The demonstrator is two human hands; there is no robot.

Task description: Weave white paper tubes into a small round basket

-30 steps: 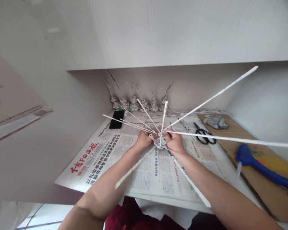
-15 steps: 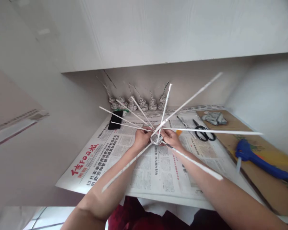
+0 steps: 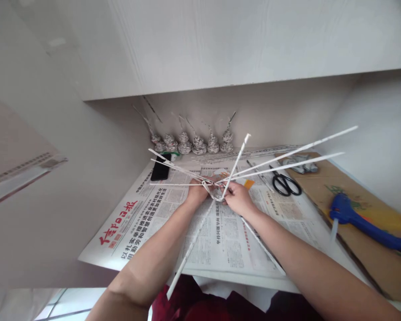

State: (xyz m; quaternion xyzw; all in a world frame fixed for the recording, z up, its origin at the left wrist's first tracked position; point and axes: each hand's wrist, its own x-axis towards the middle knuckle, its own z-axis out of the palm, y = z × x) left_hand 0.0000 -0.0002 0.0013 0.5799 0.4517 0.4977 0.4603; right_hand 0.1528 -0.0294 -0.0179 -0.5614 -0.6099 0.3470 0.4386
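Between my hands is a small woven base of rolled newspaper strips [image 3: 218, 194], with several long thin paper sticks fanning out from it. My left hand [image 3: 198, 189] is closed on its left side, the fingers partly hidden behind the sticks. On the right side, my right hand [image 3: 236, 195] pinches near where the sticks cross. One paper stick [image 3: 192, 247] points down toward me, another [image 3: 263, 247] runs under my right forearm, and a third [image 3: 237, 162] slants up from the middle. Printed newspaper [image 3: 147, 223] lies under the work.
Black scissors [image 3: 286, 183] lie to the right, beside a cardboard sheet [image 3: 364, 263] bearing a blue glue gun [image 3: 364, 223] and a crumpled grey wad [image 3: 300, 164]. A black phone [image 3: 161, 167] is at left. Several woven gourd shapes [image 3: 199, 145] line the back wall, near loose paper sticks [image 3: 243, 154].
The woven base has turned between my hands, and its sticks point in new directions. The near-left stick now reaches lower, toward my lap. Both hands stay at about the same place.
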